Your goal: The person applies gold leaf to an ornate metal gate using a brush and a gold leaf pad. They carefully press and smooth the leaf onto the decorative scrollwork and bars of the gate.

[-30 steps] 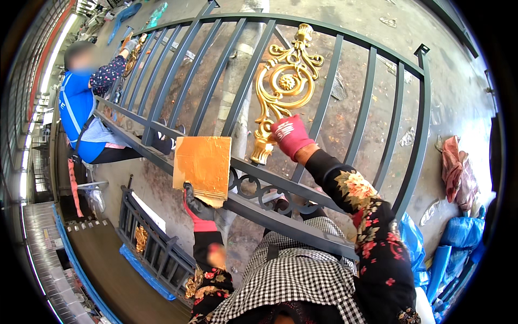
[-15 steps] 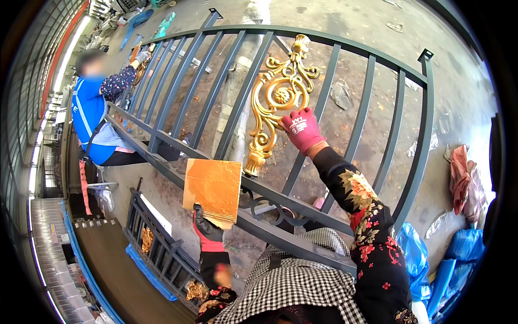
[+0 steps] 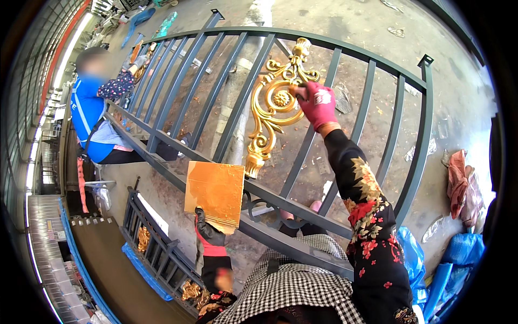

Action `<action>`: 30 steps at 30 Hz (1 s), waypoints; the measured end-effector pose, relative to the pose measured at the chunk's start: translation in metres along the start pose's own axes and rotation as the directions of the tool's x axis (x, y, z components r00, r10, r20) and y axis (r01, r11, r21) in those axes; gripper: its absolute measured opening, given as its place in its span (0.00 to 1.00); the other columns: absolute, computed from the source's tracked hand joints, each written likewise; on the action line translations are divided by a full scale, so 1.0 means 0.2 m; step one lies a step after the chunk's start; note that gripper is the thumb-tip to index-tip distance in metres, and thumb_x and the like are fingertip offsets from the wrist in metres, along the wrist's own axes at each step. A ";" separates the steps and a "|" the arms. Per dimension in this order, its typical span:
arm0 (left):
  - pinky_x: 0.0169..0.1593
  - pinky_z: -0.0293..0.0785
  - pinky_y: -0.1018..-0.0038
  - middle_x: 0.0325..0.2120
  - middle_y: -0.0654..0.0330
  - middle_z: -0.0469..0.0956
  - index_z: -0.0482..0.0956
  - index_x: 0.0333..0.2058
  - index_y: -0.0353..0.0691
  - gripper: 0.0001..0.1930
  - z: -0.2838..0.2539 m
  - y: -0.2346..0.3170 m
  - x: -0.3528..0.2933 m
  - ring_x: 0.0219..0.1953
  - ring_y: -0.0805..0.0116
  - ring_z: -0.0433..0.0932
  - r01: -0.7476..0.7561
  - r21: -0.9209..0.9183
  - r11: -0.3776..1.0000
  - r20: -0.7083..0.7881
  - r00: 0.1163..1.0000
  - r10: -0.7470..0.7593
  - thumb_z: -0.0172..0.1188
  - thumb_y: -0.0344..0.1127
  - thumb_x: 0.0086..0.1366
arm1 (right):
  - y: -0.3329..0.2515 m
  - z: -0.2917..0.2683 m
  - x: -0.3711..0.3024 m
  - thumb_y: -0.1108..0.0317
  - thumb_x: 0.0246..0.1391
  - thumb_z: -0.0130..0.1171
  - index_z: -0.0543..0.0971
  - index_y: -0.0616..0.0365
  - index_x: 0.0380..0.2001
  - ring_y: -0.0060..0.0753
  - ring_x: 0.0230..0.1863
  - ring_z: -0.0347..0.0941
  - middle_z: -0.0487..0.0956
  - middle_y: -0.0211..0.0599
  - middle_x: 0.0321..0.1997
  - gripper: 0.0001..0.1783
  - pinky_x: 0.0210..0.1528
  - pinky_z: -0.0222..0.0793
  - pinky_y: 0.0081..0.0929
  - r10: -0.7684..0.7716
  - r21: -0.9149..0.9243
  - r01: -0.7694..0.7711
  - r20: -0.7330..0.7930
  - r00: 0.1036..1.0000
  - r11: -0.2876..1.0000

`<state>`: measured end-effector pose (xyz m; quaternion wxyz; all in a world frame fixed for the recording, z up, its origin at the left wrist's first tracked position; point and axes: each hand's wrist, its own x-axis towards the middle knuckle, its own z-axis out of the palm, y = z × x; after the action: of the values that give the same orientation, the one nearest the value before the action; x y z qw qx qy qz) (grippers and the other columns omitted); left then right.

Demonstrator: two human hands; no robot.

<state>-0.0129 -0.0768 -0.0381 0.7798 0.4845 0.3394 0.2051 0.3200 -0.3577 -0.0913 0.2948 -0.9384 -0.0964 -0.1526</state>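
Note:
A dark grey metal railing lies across in front of me, its bars running away from me. Between two bars sits a gold scroll ornament with a round flower at its middle. My right hand, in a pink glove, is closed at the ornament's right-hand scrolls. At its fingertips is a small orange-brown bit that I cannot make out. My left hand, in a black and red glove, grips the lower edge of a square cardboard piece smeared with orange-gold. Its thumb shows on the front; the other fingers are hidden behind.
At the left, a co-worker in a blue vest works at the railing's far end. Lower left stands another dark railing with gold ornaments. Blue plastic wrap and reddish cloths lie at the right.
My right hand has moved up and slightly right, from the ornament's lower right side to beside its upper ring. The cardboard in my left hand has barely shifted.

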 end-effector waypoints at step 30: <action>0.42 0.72 0.77 0.36 0.65 0.79 0.78 0.42 0.32 0.10 -0.24 0.09 -0.33 0.37 0.77 0.76 0.015 0.146 0.989 0.333 0.941 -0.063 0.58 0.30 0.65 | -1.09 -0.85 -1.05 0.55 0.46 0.63 0.80 0.43 0.34 0.37 0.40 0.75 0.79 0.30 0.33 0.12 0.47 0.64 0.38 -0.272 0.123 0.244 0.343 0.899 0.962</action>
<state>-0.0919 -0.0821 -0.0145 0.7938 0.5597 0.2245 0.0794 0.0255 -0.3001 0.0824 0.2854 -0.9172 -0.2776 -0.0139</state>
